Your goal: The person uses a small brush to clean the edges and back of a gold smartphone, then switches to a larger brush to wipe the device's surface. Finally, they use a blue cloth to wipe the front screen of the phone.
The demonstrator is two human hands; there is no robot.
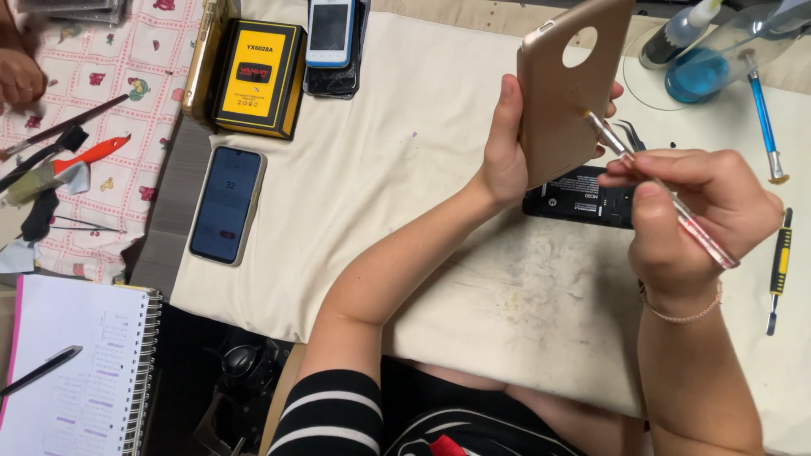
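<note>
Fingers of left hand (505, 156) grip gold phone cover (562, 93); right hand (688, 211) pinches brush (663, 192); black phone (579, 198) beneath.

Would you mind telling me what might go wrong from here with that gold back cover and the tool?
The tool in the right hand touches the edge of the gold back cover, which the left hand holds upright; a slip could scratch it or jab the left fingers. If the cover dropped, it might land on the black phone body below.
</note>
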